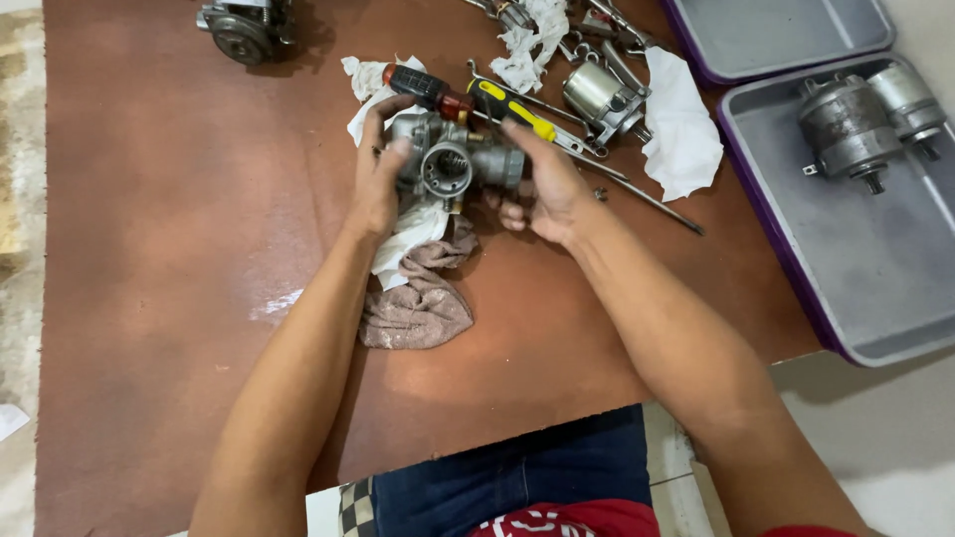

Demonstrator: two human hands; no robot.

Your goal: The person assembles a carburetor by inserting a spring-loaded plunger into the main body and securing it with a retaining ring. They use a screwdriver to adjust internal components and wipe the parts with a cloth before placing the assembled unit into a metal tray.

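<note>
Both hands hold a grey metal carburetor above a brown mat. My left hand grips its left side, thumb against the body. My right hand grips its right end, fingers curled under it. The round bore of the carburetor faces the camera. Below it lie a white tissue and a crumpled brown-grey rag.
Behind the carburetor lie a red-and-black screwdriver, a yellow-and-black screwdriver, metal parts, thin rods and white tissues. A grey tray with a purple rim at right holds two cylindrical motors. Another engine part sits top left.
</note>
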